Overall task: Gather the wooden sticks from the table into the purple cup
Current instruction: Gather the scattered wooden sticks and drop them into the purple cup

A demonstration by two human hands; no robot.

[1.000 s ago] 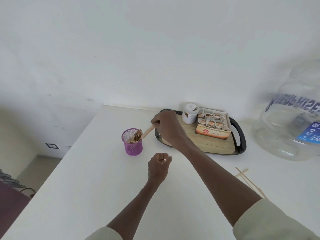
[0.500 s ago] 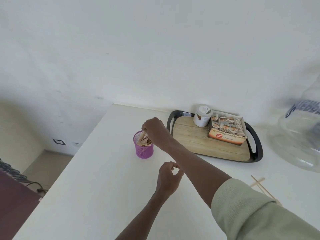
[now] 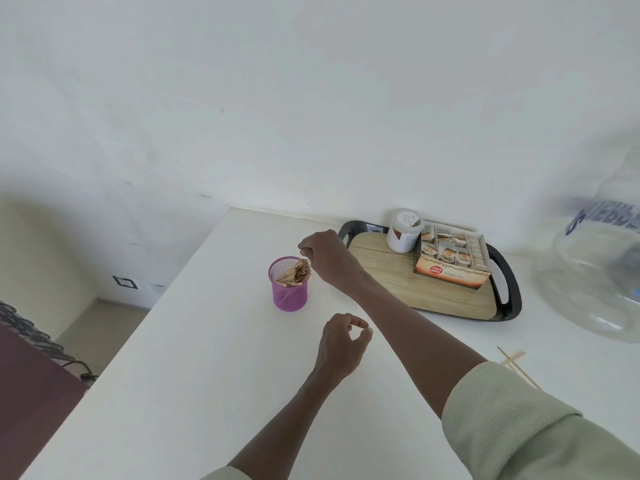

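head view: at far left i see a dark maroon panel (image 3: 31, 393) with black cables (image 3: 38, 341) below the edge of the smooth white surface (image 3: 180, 393). next comes the purple cup (image 3: 290, 295), a round mesh cylinder standing upright on the surface, with a bundle of flat pale wooden sticks (image 3: 295, 273) leaning inside it, tips fanned toward its right rim. my right hand (image 3: 329, 258) hangs just above and right of that rim, its fingers (image 3: 306, 249) curled down and pressed together; i cannot tell whether they pinch anything. nearer to me, my left hand (image 3: 341, 348) hovers over the bare surface, thumb and forefinger tips touching in a small ring, with nothing visible between them. both arms end in ribbed pale green sleeves (image 3: 512, 420). further right sits a black-rimmed tray (image 3: 509, 296) with loop handles and a wood-grain floor, carrying a white cylindrical tub (image 3: 403, 230) and an open cardboard box (image 3: 452, 265) of small packets. a few thin loose sticks (image 3: 514, 363) lie crossed on the surface near my right sleeve. at far right bulges a clear plastic water jug (image 3: 595, 278) with blue lettering.
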